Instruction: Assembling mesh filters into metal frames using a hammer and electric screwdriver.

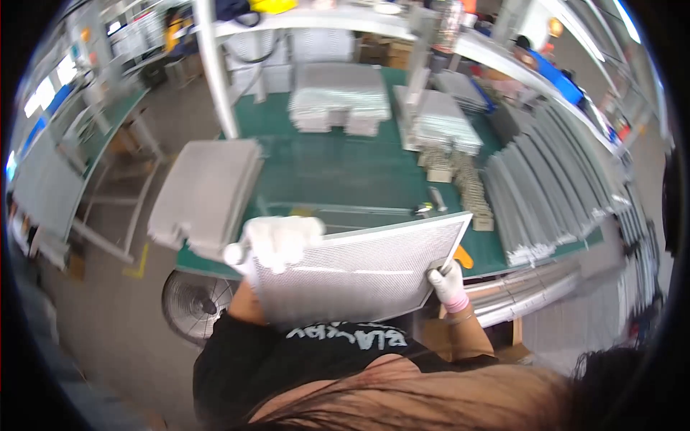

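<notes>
A framed grey panel (359,269) with a fine mesh or perforated face is held tilted in front of my body. My left hand (282,243), in a white glove and a little blurred, is closed at the panel's upper left corner, its fingers curled over the face. At the right edge, my right hand (449,286) grips the frame; its white glove has a pink cuff. The panel's lower left part is smeared by motion. Just beyond its right corner, an orange-handled tool (463,256) lies at the green table's (323,169) near edge.
Flat grey panels are stacked at the table's left (205,190), far middle (339,97) and far right (445,118). Long grey panels (550,183) stand in a row at right, beside small beige pieces (471,190). A round floor fan (198,305) stands below left. A white post (214,72) rises behind.
</notes>
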`<state>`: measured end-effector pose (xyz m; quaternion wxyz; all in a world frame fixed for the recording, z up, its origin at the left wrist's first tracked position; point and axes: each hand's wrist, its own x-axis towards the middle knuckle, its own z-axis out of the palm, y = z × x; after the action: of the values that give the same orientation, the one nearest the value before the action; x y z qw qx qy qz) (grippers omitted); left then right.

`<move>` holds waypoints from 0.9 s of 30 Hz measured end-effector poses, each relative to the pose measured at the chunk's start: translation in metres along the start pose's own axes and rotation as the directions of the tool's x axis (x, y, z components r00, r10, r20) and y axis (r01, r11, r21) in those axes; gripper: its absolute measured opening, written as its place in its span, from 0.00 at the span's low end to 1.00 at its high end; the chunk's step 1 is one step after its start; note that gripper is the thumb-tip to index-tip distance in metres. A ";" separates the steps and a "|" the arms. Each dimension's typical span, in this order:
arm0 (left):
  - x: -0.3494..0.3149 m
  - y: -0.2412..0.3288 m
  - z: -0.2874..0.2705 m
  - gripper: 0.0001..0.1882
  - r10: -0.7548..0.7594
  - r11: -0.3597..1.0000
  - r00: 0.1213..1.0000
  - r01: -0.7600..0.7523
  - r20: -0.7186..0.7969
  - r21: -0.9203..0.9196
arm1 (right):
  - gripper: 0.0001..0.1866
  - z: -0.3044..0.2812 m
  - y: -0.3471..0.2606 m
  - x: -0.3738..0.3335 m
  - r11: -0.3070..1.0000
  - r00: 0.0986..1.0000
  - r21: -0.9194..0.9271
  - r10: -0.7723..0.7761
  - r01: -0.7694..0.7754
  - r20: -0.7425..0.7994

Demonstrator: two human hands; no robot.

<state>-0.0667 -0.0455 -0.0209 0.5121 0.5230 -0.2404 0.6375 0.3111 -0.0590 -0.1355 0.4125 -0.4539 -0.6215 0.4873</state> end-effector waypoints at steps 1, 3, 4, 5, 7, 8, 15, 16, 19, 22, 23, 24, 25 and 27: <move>-0.010 0.003 -0.022 0.32 0.043 0.997 0.995 -0.049 0.095 0.055 | 0.09 0.012 -0.022 -0.012 0.994 0.988 0.080 -0.069 0.080 -0.141; -0.028 0.032 -0.011 0.39 0.006 0.747 0.937 0.229 -0.351 0.625 | 0.08 -0.024 -0.018 -0.049 0.975 0.879 -0.153 -0.212 0.161 -0.426; -0.041 0.056 -0.030 0.38 -0.025 0.390 0.915 0.379 -0.402 0.839 | 0.09 -0.019 -0.072 -0.069 0.993 0.834 0.076 -0.033 0.090 -0.551; -0.043 0.069 -0.037 0.38 -0.040 0.426 0.921 0.366 -0.387 0.828 | 0.04 -0.059 -0.055 -0.087 1.000 0.583 0.002 -0.012 0.023 -0.813; -0.048 0.091 -0.047 0.31 -0.007 -0.593 0.865 0.401 -0.502 0.699 | 0.12 -0.080 -0.090 -0.105 0.910 0.431 -0.309 -0.404 0.277 -0.807; -0.068 0.111 -0.064 0.34 0.042 -0.877 0.828 0.299 -0.559 0.377 | 0.20 -0.091 -0.130 -0.098 0.871 0.218 -0.363 -0.444 0.330 -0.869; -0.140 0.172 -0.080 0.51 0.346 -0.863 0.365 0.485 -0.864 -0.140 | 0.22 -0.358 -0.270 -0.062 0.903 0.415 -0.168 -0.339 0.395 -0.844; -0.128 0.168 -0.072 0.51 0.348 -0.864 0.371 0.482 -0.861 -0.142 | 0.20 -0.418 -0.265 -0.045 0.938 0.418 -0.153 -0.279 0.311 -0.864; -0.095 0.137 -0.094 0.52 0.328 -0.876 0.288 0.448 -0.900 -0.176 | 0.19 -0.569 -0.237 -0.055 0.724 0.382 -0.521 -0.371 -0.452 -0.847; -0.096 0.157 -0.084 0.52 0.307 -0.893 0.344 0.426 -0.887 -0.144 | 0.22 -0.589 -0.217 -0.008 -0.005 0.540 -0.625 -0.509 -0.780 -0.670; -0.094 0.168 -0.078 0.52 0.298 -0.899 0.362 0.418 -0.883 -0.132 | 0.24 -0.585 -0.211 0.004 -0.074 0.571 -0.663 -0.586 -0.745 -0.575; -0.090 0.177 -0.073 0.51 0.291 -0.905 0.378 0.408 -0.879 -0.124 | 0.23 -0.577 -0.208 0.015 0.253 0.393 -0.616 -0.580 -0.746 -0.714; -0.078 0.180 -0.067 0.50 0.272 -0.910 0.360 0.399 -0.893 -0.116 | 0.22 -0.567 -0.204 0.019 0.551 0.229 -0.501 -0.488 -0.668 -0.842; -0.054 0.195 -0.055 0.48 0.265 -0.896 0.316 0.429 -0.911 -0.112 | 0.21 -0.522 -0.212 0.027 0.812 0.348 -0.347 -0.191 -0.470 -0.918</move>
<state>-0.2701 -0.0914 -0.0442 0.0147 0.4469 0.8912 0.0760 0.7690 0.0638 0.1710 0.4894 -0.8001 -0.3458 -0.0267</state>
